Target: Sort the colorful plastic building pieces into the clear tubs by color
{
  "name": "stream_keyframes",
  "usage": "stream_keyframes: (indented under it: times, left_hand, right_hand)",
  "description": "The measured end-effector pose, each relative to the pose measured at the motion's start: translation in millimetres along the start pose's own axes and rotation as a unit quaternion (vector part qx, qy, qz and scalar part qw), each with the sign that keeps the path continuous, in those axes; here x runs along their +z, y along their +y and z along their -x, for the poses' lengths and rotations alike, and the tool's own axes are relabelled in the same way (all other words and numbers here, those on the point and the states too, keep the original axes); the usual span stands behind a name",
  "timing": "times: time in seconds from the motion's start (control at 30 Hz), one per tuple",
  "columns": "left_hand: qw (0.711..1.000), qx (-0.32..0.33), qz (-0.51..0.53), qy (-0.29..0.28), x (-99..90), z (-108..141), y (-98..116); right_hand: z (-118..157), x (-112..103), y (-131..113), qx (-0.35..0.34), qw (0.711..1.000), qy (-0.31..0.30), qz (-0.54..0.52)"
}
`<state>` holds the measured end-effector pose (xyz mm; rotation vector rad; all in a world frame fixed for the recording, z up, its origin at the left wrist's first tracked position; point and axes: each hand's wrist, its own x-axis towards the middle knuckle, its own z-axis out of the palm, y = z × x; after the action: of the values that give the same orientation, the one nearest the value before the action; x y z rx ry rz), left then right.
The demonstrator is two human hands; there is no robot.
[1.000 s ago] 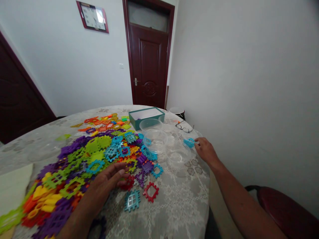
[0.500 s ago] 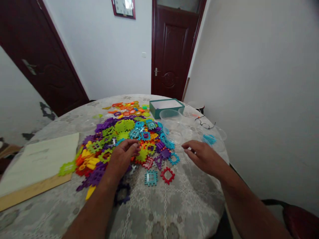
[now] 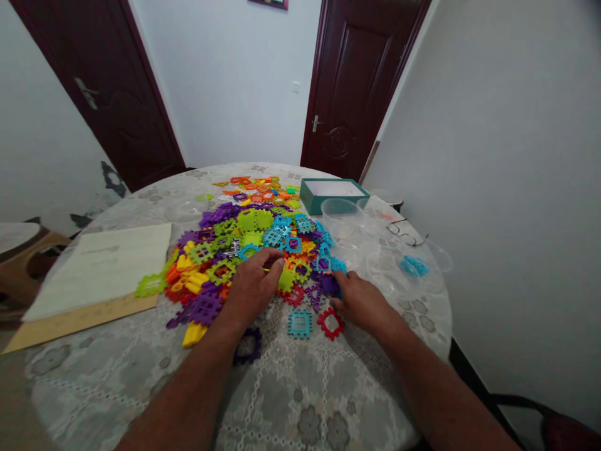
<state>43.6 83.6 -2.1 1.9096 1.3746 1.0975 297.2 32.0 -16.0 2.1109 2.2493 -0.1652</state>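
Note:
A heap of colourful toothed plastic building blocks (image 3: 253, 220) covers the middle of the table. Over its near side is my left hand (image 3: 256, 282), fingers curled and thumb close to the forefinger; whatever lies between them is mostly hidden. At the heap's right edge, my right hand (image 3: 361, 304) has forefinger and thumb around a blue toothed block, largely covered by the fingers, beside purple blocks (image 3: 328, 284). Just in front of the heap lie a light-blue window block (image 3: 300, 324), a red frame block (image 3: 331, 323) and a dark purple frame block (image 3: 247, 346).
Behind the heap stands a green open box (image 3: 312, 199). Clear plastic bowls (image 3: 339, 216) are on the right, near blue pieces (image 3: 414, 266) and eyeglasses (image 3: 407, 237). On the left lie a pale sheet (image 3: 103, 263) and a tan strip (image 3: 84, 319). A wall is close on the right.
My right hand has moved left and forward from the bare cloth onto the blue block at the heap's edge. My left hand stays over the heap. The view has tilted down and shifted left.

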Motion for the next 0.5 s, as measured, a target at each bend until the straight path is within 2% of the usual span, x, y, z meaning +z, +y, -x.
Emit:
stream_keyframes:
  times: [0.1, 0.33, 0.43, 0.5]
  left_hand:
    - [0.999, 0.025, -0.018, -0.008, 2.3, 1.1, 0.9]
    - [0.998, 0.045, -0.032, -0.028, 7.8, 2.2, -3.0]
    - [0.997, 0.047, -0.028, -0.045, 9.1, 2.5, -3.1]
    - [0.997, 0.048, -0.016, -0.064, 9.9, 2.9, -2.7]
  right_hand:
    - [-3.0, 5.5, 2.3, -0.009, 1.000, 0.000, -0.030]
    - [-9.9, 17.7, 8.3, -0.055, 0.990, 0.047, -0.122]
    - [-10.4, 12.4, 10.3, -0.073, 0.975, 0.096, -0.186]
    - [-11.8, 9.4, 9.4, -0.088, 0.954, 0.140, -0.251]
